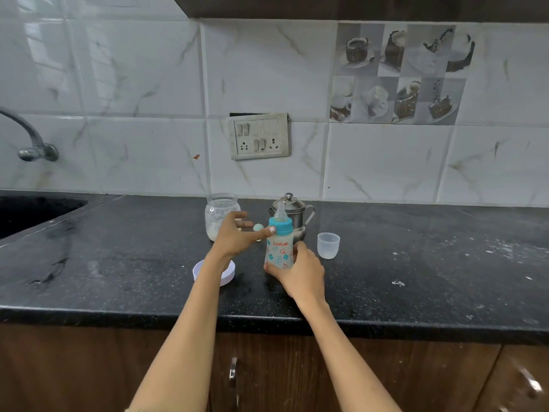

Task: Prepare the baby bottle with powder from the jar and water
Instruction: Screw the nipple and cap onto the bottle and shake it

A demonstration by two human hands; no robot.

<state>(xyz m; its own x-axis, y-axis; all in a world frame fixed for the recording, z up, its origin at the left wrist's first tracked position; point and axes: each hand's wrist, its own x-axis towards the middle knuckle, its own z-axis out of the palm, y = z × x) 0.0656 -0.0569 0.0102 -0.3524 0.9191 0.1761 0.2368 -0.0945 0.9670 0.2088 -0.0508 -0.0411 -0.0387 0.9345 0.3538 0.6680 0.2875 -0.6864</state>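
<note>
From my remote feed: a black speckled stone counter [386, 278] runs along a wall of white marble-pattern tiles [133, 84], with a grey switch-and-socket plate [259, 135] at twelve o'clock, a panel of printed dessert tiles [401, 74] at one o'clock, and a curved metal tap [28, 138] over a dark sink [32, 211] at nine o'clock. Brown wooden cabinet doors [416, 382] sit below the counter edge, and white powder specks dot the counter at three o'clock.

At centre stands the task's thing, a translucent printed baby bottle with a blue collar and clear teat [279, 243], upright on the counter between my two hands. Behind it are a lidded steel pot [292, 211] at twelve o'clock and a clear glass jar holding white powder [221, 215] at eleven. A clear plastic bottle cap [328, 245] rests at two o'clock of the bottle, and a white round jar lid [227, 273] lies at eight o'clock, partly under my left forearm.

My right hand [300, 272] is wrapped around the bottle's lower body, fingers curled about it. My left hand [237, 233] hovers spread beside the collar, one fingertip touching the blue ring; a small pale object [258, 226] shows near its fingers, and I cannot tell whether it is held.
</note>
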